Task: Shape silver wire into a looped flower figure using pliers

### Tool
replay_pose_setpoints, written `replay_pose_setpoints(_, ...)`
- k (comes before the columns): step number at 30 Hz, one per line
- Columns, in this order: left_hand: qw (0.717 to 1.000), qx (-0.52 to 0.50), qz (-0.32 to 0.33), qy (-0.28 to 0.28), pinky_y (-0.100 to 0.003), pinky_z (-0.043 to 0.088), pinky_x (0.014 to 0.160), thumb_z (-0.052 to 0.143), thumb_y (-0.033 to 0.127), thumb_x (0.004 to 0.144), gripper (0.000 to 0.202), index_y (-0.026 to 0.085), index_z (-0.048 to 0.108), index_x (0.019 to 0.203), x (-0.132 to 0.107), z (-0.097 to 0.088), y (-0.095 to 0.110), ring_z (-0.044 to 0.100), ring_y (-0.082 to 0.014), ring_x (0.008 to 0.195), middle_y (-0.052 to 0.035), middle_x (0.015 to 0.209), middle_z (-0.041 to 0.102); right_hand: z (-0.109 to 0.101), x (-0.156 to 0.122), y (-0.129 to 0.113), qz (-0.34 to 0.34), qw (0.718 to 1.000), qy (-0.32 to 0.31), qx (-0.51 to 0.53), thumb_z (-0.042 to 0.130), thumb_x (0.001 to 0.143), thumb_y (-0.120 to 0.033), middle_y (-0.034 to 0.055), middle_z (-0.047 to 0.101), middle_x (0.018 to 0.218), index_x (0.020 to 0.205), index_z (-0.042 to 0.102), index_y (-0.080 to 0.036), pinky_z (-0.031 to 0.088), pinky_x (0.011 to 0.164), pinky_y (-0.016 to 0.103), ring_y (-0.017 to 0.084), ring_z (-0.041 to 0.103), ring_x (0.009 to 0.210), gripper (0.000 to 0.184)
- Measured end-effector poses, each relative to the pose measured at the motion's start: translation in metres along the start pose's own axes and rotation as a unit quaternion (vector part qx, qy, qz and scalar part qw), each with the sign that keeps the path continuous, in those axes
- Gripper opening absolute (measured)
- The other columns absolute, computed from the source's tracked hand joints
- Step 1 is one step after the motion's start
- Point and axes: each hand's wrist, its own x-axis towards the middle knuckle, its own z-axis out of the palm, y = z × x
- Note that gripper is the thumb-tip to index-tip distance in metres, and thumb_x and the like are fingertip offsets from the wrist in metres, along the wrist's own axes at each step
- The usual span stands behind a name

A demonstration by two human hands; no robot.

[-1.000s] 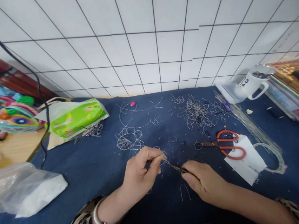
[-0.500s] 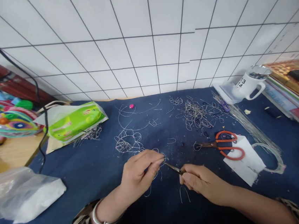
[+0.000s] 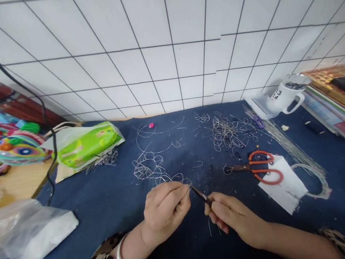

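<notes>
My left hand (image 3: 167, 205) is pinched on a thin looped wire (image 3: 179, 177) at the middle front of the blue cloth. A pair of slim, pointed pliers (image 3: 202, 196) is gripped in my right hand (image 3: 234, 217). Their tips meet the wire right at my left fingertips; whether the jaws are closed on it is too small to tell. Behind my left hand, a tangle of wire loops (image 3: 145, 166) spreads over the cloth. A bent wire piece (image 3: 210, 227) lies partly hidden beneath my right hand.
Orange-handled scissors (image 3: 266, 167) rest on white paper (image 3: 283, 188) to the right. Behind them are a larger wire heap (image 3: 226, 130), straight wires (image 3: 293, 146) and a white mug (image 3: 289, 93). A green packet (image 3: 87, 146) and a plastic bag (image 3: 45, 235) lie on the left, near a black cable (image 3: 44, 113).
My left hand has turned slightly and its fingers have curled in more. The plier tips have come up to the left fingertips, and my right fingers now cover more of the bent wire.
</notes>
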Motion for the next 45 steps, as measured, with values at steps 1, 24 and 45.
replay_pose_setpoints(1,1.0,0.0,0.001,0.0,-0.022,0.051,0.056,0.063,0.004,0.072,0.011,0.013,0.061,0.078,0.0,0.001,0.001,0.061,-0.0107,0.062,-0.003,0.07,0.066,0.001,0.0,0.001,-0.002,1.0,-0.001,0.01,0.033,0.09,-0.051,-0.0012,0.044,0.073,0.09,0.05,-0.015,0.037,0.054,0.022,0.007,0.042,0.057,0.04)
replay_pose_setpoints(24,0.999,0.029,0.029,0.003,-0.023,0.051,0.055,0.064,0.002,0.072,0.016,0.013,0.06,0.083,-0.002,0.003,0.003,0.061,-0.0114,0.064,-0.0033,0.072,0.065,0.004,-0.002,0.008,-0.004,0.996,-0.002,0.091,0.035,0.09,-0.051,-0.001,0.044,0.072,0.09,0.051,-0.014,0.036,0.051,0.02,0.006,0.042,0.056,0.041)
replay_pose_setpoints(45,1.0,0.002,-0.003,-0.012,-0.023,0.05,0.059,0.061,0.003,0.073,0.014,0.013,0.06,0.083,-0.001,-0.004,0.004,0.06,-0.0123,0.065,-0.0042,0.072,0.064,0.0,-0.004,-0.006,-0.001,0.999,0.018,-0.041,0.029,0.091,-0.052,-0.0029,0.04,0.064,0.079,0.048,-0.016,0.03,0.049,0.02,0.007,0.036,0.055,0.042)
